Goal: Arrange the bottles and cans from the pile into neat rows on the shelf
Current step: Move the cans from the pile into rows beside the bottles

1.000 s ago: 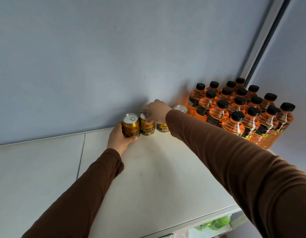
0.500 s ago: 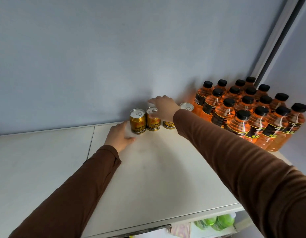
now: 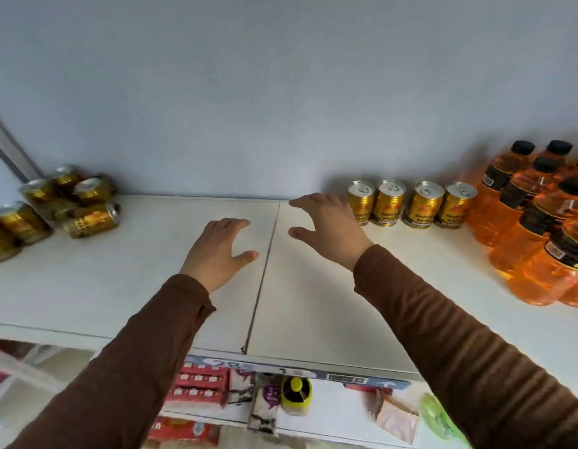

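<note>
Your left hand [image 3: 218, 249] and right hand [image 3: 329, 228] hover over the shelf [image 3: 119, 286], fingers apart, holding nothing. Four gold cans [image 3: 410, 204] line the wall beside orange bottles [image 3: 537, 222]; label writing is unreadable. Piled cans [image 3: 54, 205] lie far left.

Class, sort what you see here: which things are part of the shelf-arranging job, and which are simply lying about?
Part of the job:
row of four upright cans
pile of cans
orange bottles
shelf
left hand and right hand, both empty

Lying about:
red boxes
yellow-green object
green bag
</note>
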